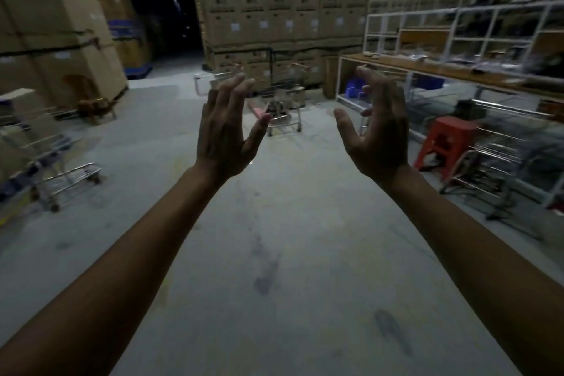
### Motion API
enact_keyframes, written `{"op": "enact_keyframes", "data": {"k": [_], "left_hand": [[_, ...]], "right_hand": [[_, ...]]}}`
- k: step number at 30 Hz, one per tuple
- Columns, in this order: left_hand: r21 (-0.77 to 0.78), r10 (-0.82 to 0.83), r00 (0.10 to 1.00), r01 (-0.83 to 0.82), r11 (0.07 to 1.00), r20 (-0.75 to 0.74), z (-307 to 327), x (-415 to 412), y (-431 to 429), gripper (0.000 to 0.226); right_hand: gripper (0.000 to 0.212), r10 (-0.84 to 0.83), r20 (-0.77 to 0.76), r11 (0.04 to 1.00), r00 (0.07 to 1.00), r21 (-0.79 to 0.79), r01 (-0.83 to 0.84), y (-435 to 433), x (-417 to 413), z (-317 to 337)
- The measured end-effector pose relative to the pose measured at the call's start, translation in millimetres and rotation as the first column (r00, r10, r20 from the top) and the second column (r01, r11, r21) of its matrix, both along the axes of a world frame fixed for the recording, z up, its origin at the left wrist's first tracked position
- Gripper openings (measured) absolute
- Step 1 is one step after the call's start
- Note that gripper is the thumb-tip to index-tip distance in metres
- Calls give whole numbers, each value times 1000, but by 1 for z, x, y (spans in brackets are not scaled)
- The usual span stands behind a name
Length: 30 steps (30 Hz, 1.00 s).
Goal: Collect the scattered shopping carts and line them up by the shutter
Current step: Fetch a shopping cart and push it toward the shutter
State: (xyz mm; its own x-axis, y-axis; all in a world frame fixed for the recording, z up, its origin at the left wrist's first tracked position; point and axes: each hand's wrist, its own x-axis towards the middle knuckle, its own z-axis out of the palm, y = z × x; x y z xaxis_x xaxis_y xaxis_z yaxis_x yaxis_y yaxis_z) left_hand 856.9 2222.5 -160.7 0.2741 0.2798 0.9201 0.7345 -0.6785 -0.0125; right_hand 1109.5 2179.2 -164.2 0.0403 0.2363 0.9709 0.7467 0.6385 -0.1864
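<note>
Both my arms reach forward over a grey concrete floor in a dim warehouse. My left hand (225, 128) and my right hand (377, 128) are raised side by side, fingers spread, holding nothing. Beyond and between them, well out of reach, a metal shopping cart (287, 107) stands before a wall of cartons. Another shopping cart (213, 82) shows behind my left fingertips. A third shopping cart (52, 159) stands at the left edge, carrying a box. No shutter is visible.
Stacked cartons (274, 24) fill the back, and wrapped pallets (52, 33) rise on the left. A white shelf frame with a wooden worktop (442, 70) runs along the right. A red plastic stool (445, 143) and wire racks (494, 168) stand in front of it.
</note>
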Motion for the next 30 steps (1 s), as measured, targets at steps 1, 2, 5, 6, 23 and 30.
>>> {"op": "enact_keyframes", "data": {"k": [1, 2, 5, 6, 23, 30], "left_hand": [[-1, -29, 1000, 29, 1000, 1, -2, 14, 17, 61], [2, -55, 998, 55, 998, 1, -3, 28, 35, 61], [27, -125, 992, 125, 992, -7, -6, 64, 91, 58], [37, -143, 990, 143, 989, -9, -6, 75, 111, 58], [-6, -447, 893, 447, 895, -54, 7, 321, 403, 63], [-68, -556, 830, 552, 831, -58, -25, 504, 468, 67]], "right_hand": [[53, -29, 1, 1000, 1000, -9, 29, 9, 12, -1], [53, -59, 2, 998, 998, -14, 59, 20, 24, -2], [52, -129, 10, 992, 992, -6, 129, 58, 56, -5], [52, -151, 17, 989, 988, 4, 151, 73, 66, -5], [55, -502, -38, 863, 864, -89, 497, 296, 264, -13], [57, -639, -53, 765, 768, -154, 626, 332, 434, -43]]}}
